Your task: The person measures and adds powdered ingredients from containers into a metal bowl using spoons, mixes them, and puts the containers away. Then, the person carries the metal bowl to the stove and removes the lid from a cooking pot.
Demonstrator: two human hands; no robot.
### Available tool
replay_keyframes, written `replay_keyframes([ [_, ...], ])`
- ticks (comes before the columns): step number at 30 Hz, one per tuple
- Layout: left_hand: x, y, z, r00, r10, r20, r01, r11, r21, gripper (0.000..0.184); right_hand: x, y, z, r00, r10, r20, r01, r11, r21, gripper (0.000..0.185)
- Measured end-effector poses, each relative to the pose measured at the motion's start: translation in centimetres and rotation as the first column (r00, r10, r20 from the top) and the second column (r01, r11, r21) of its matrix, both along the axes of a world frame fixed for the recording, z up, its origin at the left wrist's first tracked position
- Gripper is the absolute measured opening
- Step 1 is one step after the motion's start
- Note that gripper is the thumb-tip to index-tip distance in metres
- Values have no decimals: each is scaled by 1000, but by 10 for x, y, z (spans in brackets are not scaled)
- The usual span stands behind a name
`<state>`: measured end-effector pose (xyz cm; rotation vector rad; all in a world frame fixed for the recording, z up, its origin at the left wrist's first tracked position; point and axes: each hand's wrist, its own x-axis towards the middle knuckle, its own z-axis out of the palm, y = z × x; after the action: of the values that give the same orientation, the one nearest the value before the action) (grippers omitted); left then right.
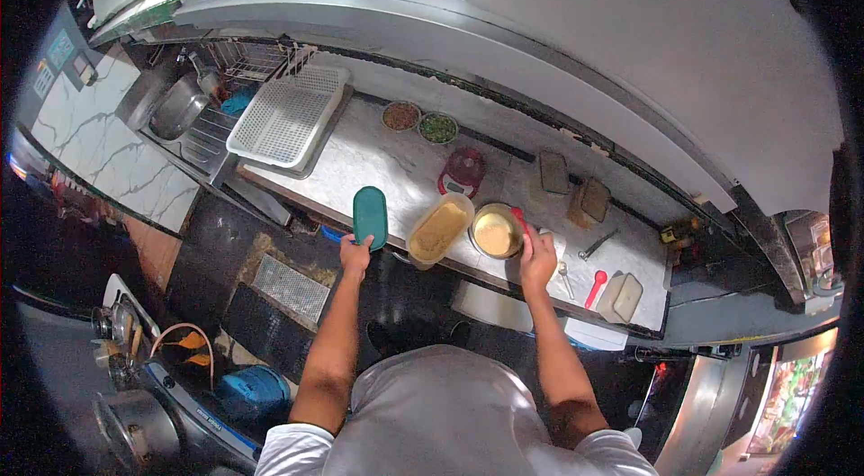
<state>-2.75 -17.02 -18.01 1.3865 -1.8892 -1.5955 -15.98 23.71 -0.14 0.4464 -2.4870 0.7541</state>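
Note:
My left hand (356,256) grips the near end of a green oblong lid (370,217), held out at the counter's front edge. To its right stands an oblong plastic tub (441,229) with tan powder inside. My right hand (539,259) is closed on a red utensil (520,219) at the right rim of a round metal bowl (476,243); its exact kind is unclear. Inside the bowl lies a pale yellow mixture with a tan powdery heap (493,234). A red kitchen scale (462,172) sits behind the tub.
Two small bowls, one with reddish-brown bits (401,116) and one with chopped greens (438,128), stand at the back. A white dish rack (292,116) is on the left. On the right lie a red spoon (596,288), a metal spoon (564,276) and a lidded container (621,298).

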Motion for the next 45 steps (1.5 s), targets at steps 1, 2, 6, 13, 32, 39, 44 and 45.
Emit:
replay_keyframes([
  [1, 1, -6, -2, 998, -42, -37, 47, 987, 154, 46, 4, -9, 20, 999, 44, -33, -47, 994, -97, 16],
  [2, 2, -8, 5, 999, -34, -34, 39, 988, 151, 46, 8, -20, 42, 994, 85, -67, -97, 977, -192, 15],
  [6, -2, -1, 38, 951, -5, -310, 112, 938, 328, 15, 25, -79, 92, 906, 412, 97, -417, 908, 37, 15],
  [13, 12, 16, 79, 757, 211, -618, 321, 704, 633, 60, 8, -142, 26, 723, 556, 410, -627, 778, 50, 22],
  [32, -18, 72, 201, 694, -478, -538, 500, 858, -117, 62, -24, 1, 7, 975, 222, 6, -205, 892, 403, 21],
  [39, -16, 140, 222, 661, -717, 220, 541, 252, -803, 70, -16, 74, 8, 985, -161, -63, 163, 986, 30, 23],
  [44, -30, 154, 211, 673, -686, 277, 551, 216, -806, 68, 3, 191, -60, 833, -553, 20, 541, 822, 178, 31],
  [45, -31, 154, 209, 663, -674, 325, 588, 201, -784, 68, 8, 208, -83, 833, -552, 12, 537, 815, 217, 34],
])
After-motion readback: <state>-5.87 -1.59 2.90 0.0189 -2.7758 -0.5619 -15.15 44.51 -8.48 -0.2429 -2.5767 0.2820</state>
